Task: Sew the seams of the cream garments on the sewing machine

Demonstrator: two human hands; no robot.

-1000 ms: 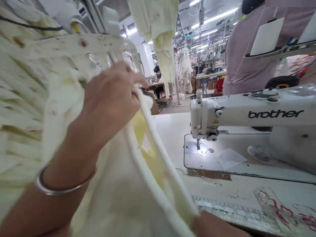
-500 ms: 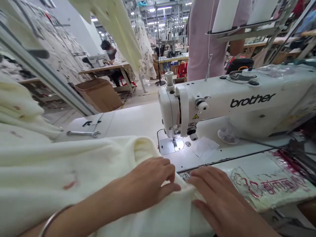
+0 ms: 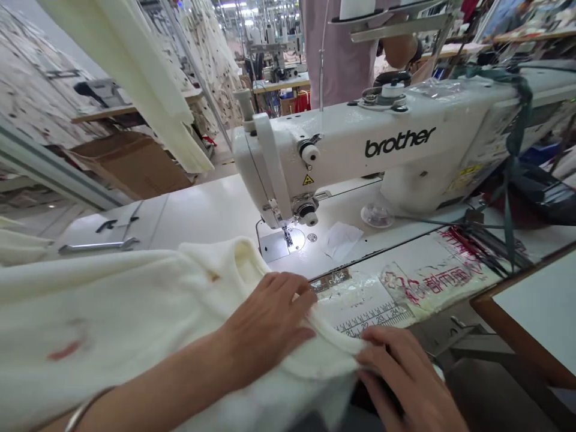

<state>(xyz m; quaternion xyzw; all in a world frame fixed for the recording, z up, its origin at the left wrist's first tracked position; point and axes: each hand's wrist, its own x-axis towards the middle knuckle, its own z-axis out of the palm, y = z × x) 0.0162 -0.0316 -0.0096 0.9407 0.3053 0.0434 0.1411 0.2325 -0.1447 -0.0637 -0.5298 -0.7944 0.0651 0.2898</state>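
A cream garment (image 3: 135, 312) with small red marks lies spread over the sewing table in front of me. My left hand (image 3: 265, 324) rests on it with fingers flat, pressing the cloth near its ribbed edge. My right hand (image 3: 405, 378) pinches the edge of the same garment at the table's front. The white Brother sewing machine (image 3: 360, 156) stands behind, its needle and lit plate (image 3: 285, 240) just beyond the cloth's far fold.
A ruler strip (image 3: 373, 315) and a printed plastic sheet (image 3: 432, 279) lie along the table front. A wrench (image 3: 94, 246) lies at the left. A small white paper (image 3: 342, 237) sits under the machine arm. A person in pink (image 3: 342, 54) stands behind the machine. Garments hang left.
The garment came down from being held up and now lies on the table. Both hands have slid slightly toward me along its edge, and my view has shifted right.
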